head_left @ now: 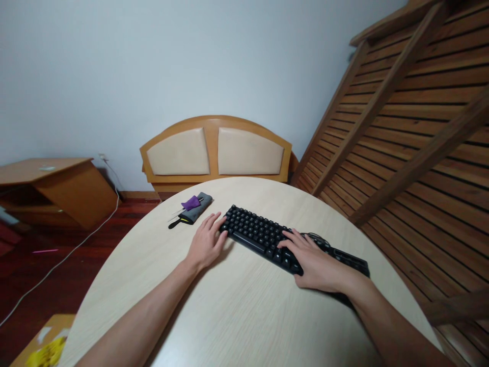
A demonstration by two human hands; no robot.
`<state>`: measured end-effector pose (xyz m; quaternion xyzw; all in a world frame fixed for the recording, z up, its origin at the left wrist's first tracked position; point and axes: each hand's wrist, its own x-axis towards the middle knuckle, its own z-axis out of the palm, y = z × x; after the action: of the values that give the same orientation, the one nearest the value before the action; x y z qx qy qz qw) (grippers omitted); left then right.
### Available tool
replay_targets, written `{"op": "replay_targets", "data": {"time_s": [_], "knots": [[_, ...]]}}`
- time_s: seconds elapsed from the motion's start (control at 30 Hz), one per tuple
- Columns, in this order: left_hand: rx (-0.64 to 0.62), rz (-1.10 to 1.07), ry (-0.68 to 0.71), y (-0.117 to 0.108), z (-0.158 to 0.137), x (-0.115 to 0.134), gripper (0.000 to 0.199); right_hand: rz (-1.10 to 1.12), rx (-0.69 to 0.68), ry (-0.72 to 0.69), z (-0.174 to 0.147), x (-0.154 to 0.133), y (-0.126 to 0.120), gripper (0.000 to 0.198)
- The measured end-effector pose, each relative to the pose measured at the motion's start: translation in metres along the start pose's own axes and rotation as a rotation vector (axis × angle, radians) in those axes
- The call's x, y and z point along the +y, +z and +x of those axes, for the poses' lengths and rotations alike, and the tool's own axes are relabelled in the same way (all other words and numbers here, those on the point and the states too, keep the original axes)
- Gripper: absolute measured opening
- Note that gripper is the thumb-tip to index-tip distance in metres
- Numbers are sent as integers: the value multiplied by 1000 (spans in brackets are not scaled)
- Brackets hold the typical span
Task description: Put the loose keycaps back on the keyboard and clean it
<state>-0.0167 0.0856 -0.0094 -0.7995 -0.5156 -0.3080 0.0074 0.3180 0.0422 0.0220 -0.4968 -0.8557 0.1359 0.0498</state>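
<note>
- Keyboard [255,232] slants across the pale tabletop [214,316].
- My left hand [205,240], fingers extended, touches its left end.
- My right hand [313,260] covers keys farther right.
- Whether either grips, I cannot tell.

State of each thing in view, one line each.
Left hand, at keyboard's left end, grip unclear.
Right hand, on keyboard's right part, grip unclear.
Keyboard, keys up, lying on table.
Black object by right hand, partly hidden.
Grey pouch, on table, open or shut unclear.
Purple cloth, lying on pouch.
White cable, slack on floor.
</note>
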Motion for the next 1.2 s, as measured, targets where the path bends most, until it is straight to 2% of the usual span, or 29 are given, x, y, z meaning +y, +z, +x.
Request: {"op": "replay_targets", "data": {"time_s": [0.07,0.17,0.3,0.37,0.47,0.57,0.67,0.8,0.9,1.03,1.1,1.2], "knots": [[-9,-7,47,-5,-3,10,43,44,-30,-64,0,-2,-3,71],[-115,40,120,-6,-11,26,52,98,-53,-149,2,-4,-3,67],[-202,110,81,2,-24,37,69,112,26,-202,10,-8,2,51],[-200,134,53,4,-26,37,69,90,95,-202,16,-9,6,48],[-196,152,48,3,-24,34,66,35,195,-179,24,-10,14,63],[-199,162,45,1,-23,32,67,-47,280,-92,32,-9,24,70],[-199,166,42,2,-24,33,69,-93,318,-28,38,-6,32,72],[-204,154,37,1,-21,31,68,-99,326,-35,43,-4,34,69],[-172,122,16,-9,-7,14,59,-88,306,-36,45,-4,31,69],[71,202,-129,-26,11,-41,46,-84,273,-15,46,-7,28,69],[139,255,-222,-30,12,-71,48,-94,302,-9,46,-8,29,68],[152,290,-299,-29,5,-102,55,-96,343,-24,46,-7,33,66]]}}
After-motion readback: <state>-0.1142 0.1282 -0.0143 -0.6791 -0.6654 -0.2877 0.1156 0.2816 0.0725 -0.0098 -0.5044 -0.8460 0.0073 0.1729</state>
